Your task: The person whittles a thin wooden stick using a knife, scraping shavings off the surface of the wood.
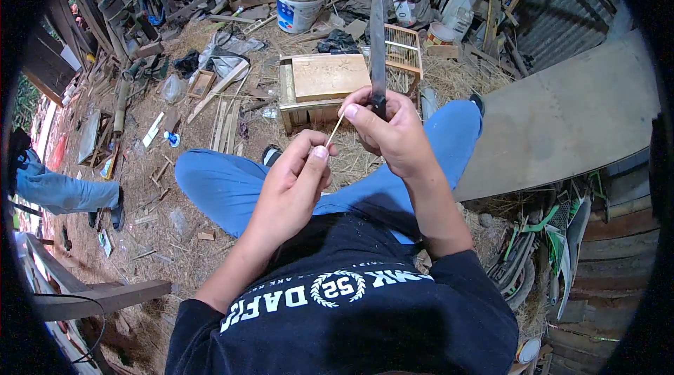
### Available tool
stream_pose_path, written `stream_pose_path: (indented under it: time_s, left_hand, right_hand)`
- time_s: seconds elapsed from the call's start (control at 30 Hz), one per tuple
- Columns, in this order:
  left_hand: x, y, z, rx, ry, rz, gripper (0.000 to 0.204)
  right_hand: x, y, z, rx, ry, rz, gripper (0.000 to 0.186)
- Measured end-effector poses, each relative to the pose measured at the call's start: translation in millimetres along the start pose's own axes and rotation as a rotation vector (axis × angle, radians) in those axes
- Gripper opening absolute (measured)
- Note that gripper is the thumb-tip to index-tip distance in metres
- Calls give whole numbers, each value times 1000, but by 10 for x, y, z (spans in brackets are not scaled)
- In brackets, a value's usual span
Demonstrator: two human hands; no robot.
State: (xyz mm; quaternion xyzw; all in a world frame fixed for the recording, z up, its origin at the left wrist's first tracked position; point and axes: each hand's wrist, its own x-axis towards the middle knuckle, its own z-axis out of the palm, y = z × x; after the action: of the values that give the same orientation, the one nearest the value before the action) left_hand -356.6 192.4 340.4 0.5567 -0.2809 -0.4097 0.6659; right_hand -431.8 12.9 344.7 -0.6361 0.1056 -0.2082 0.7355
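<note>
Between my hands runs a thin pale wooden stick (335,129), slanting up to the right. My left hand (300,173) pinches its lower end between thumb and fingertips. My right hand (390,126) is wrapped round the dark handle of a knife (378,42), whose long blade points up and away from me. The right thumb and forefinger also meet at the stick's upper end. Beyond my hands stands a low wooden box (328,77) with a smooth board on top. Some fingers of both hands are hidden behind the palms.
A white bucket (302,2) stands at the back, near a small slatted cage (404,49). At right is a large flat board (562,108). Wood scraps and straw litter the ground. Another person's leg (67,189) shows at far left, above a wooden beam (105,300).
</note>
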Motion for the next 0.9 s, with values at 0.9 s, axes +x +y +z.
stream_pose_path:
  time_s: [0.9]
  left_hand:
    - [-23,116,40,-94,-31,49,16]
  right_hand:
    - [-184,-12,-137,-1108,0,-584,48]
